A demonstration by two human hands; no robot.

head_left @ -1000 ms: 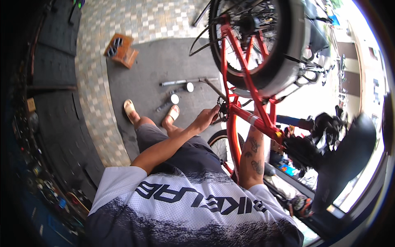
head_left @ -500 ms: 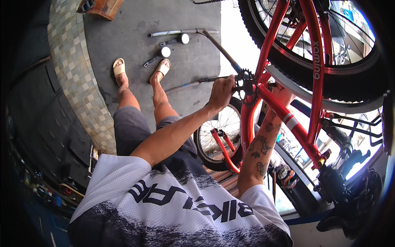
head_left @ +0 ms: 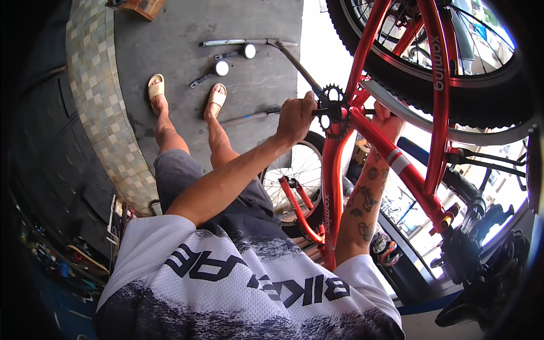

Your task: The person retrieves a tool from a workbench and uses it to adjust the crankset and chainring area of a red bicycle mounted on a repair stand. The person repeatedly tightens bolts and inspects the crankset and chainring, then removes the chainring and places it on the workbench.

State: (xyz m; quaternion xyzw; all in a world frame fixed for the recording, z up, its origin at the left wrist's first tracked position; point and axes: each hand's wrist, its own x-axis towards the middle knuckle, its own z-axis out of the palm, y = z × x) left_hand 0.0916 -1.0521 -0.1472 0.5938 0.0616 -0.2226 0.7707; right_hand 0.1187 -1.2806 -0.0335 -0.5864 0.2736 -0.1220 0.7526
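Observation:
A red bicycle frame (head_left: 332,187) stands in front of me on the right, with a black toothed chainring (head_left: 334,111) at its crank. My left hand (head_left: 296,119) is closed in a fist just left of the chainring, around a short black bar (head_left: 318,112) that runs to the chainring's centre. Across the red tubes, my right hand (head_left: 389,120) is closed around a dark bar (head_left: 369,111) on the opposite side of the crank. Frame tubes and a pale curved guard (head_left: 391,105) partly hide these fingers.
A fat black tyre (head_left: 419,102) looms at the upper right; a spoked wheel (head_left: 294,170) stands lower down. On the grey floor lie a long metal bar (head_left: 235,42) and two dark pieces beside white round parts (head_left: 221,68). A wooden box (head_left: 139,7) is at the upper left.
My left fist and the chainring sit slightly farther left in the picture, partly because the view shifted. More black bar shows between fist and chainring. Both hands keep their grip.

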